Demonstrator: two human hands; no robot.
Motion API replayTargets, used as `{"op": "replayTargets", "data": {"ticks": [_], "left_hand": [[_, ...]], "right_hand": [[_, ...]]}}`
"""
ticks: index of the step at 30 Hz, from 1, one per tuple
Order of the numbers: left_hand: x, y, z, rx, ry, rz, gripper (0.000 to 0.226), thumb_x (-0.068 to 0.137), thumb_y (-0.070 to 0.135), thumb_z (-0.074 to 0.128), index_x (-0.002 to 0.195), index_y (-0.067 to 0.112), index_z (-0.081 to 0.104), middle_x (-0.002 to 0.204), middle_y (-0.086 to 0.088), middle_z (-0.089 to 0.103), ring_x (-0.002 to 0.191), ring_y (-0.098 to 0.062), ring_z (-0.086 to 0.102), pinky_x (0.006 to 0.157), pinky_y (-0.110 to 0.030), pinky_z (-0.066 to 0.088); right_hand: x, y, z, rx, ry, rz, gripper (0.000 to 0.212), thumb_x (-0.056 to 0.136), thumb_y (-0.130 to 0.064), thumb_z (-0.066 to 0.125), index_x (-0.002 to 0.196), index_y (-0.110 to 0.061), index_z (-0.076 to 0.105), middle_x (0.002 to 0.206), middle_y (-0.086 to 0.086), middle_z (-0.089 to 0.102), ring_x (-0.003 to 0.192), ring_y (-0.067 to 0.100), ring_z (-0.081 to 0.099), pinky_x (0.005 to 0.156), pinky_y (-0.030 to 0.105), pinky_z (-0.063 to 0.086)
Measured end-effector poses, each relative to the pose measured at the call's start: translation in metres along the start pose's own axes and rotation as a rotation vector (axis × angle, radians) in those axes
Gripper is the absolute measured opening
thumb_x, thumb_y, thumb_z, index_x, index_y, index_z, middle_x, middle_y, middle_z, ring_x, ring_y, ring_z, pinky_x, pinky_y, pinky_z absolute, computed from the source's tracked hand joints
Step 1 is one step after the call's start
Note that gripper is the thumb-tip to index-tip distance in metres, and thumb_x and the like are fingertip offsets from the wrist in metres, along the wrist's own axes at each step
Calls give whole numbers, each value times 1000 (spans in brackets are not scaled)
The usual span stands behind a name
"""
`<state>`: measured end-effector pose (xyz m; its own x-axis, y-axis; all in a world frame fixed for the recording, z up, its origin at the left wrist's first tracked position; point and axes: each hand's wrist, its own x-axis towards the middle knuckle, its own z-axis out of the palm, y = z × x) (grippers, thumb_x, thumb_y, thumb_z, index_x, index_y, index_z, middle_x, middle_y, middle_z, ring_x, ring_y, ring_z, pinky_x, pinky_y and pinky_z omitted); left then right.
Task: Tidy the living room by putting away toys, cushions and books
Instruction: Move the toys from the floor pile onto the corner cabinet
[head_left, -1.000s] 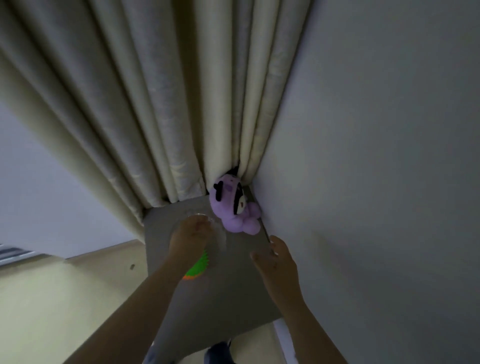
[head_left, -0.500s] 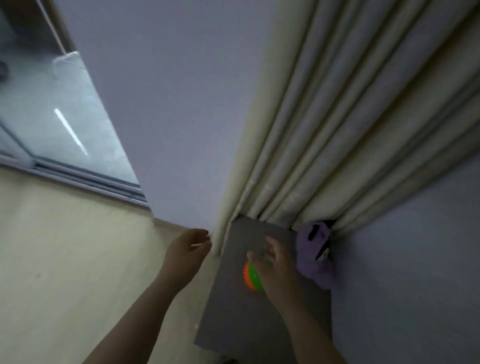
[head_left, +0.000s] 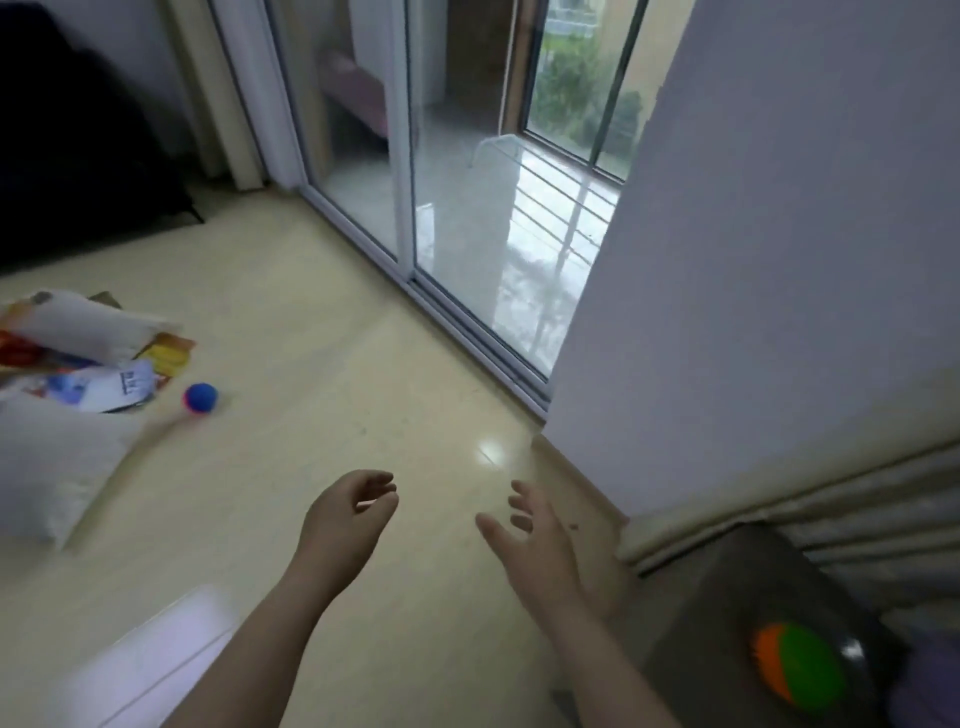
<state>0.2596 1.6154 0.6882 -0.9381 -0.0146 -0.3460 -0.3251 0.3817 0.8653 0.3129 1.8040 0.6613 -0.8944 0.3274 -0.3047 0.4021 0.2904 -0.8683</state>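
My left hand (head_left: 349, 519) and my right hand (head_left: 540, 540) hang empty over the pale floor, fingers loosely spread. An orange and green spiky ball (head_left: 800, 665) lies on the grey box top (head_left: 727, 597) at the lower right, beside a sliver of the purple plush toy (head_left: 930, 691). On the floor at the left lie a blue and pink ball (head_left: 200, 398), a white cushion (head_left: 57, 467), another cushion (head_left: 78, 325) and a heap of colourful books (head_left: 104, 387).
Glass sliding doors (head_left: 457, 182) face a balcony at the back. A grey wall (head_left: 779, 260) and cream curtain (head_left: 857, 499) stand at the right. A dark sofa (head_left: 78, 156) fills the far left. A white object (head_left: 150, 660) sits near my left forearm.
My view has swung left from the curtain corner to the room. My right hand has left the spiky ball on the grey box; both hands now hover over the floor.
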Motion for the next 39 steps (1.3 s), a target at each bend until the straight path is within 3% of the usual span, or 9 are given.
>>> {"op": "replayTargets", "data": {"ticks": [4, 10, 16, 29, 33, 39], "left_hand": [[4, -48, -110, -39, 143, -50, 18, 89, 13, 60, 105, 22, 63, 105, 4, 68, 98, -14, 62, 86, -32, 48], [14, -83, -192, -109, 259, -102, 18, 89, 13, 60, 103, 24, 62, 104, 5, 68, 99, -14, 62, 86, -33, 48], [38, -101, -237, -165, 330, -150, 20, 90, 11, 60, 108, 15, 65, 105, 1, 68, 100, -16, 62, 86, -31, 47], [151, -94, -362, -194, 521, -204, 16, 88, 14, 61, 92, 29, 64, 102, 4, 68, 98, -15, 62, 84, -30, 47], [176, -96, -384, -189, 535, -235, 13, 89, 13, 61, 99, 21, 65, 102, 1, 68, 98, -17, 61, 86, -33, 47], [228, -110, -434, -217, 540, -263, 13, 89, 12, 60, 95, 23, 64, 103, 0, 68, 101, -17, 62, 90, -36, 47]], "right_hand": [[-11, -47, 107, -43, -150, -38, 59, 85, -32, 70, 137, -24, 44, 126, -4, 53, 111, 10, 53, 91, 25, 44], [-6, -92, 190, -103, -273, -113, 57, 85, -31, 71, 135, -25, 45, 126, -4, 54, 110, 12, 54, 86, 21, 40], [21, -127, 250, -158, -353, -154, 58, 84, -32, 71, 135, -25, 46, 126, -4, 54, 109, 11, 54, 87, 22, 42], [135, -237, 393, -195, -554, -263, 60, 85, -34, 69, 138, -24, 43, 131, -2, 52, 112, 13, 53, 87, 23, 40], [156, -258, 426, -230, -585, -276, 60, 85, -35, 69, 138, -24, 42, 131, -4, 51, 111, 12, 52, 85, 22, 38], [190, -286, 486, -251, -617, -257, 61, 85, -35, 69, 138, -24, 42, 132, -3, 51, 113, 13, 52, 87, 24, 40]]}}
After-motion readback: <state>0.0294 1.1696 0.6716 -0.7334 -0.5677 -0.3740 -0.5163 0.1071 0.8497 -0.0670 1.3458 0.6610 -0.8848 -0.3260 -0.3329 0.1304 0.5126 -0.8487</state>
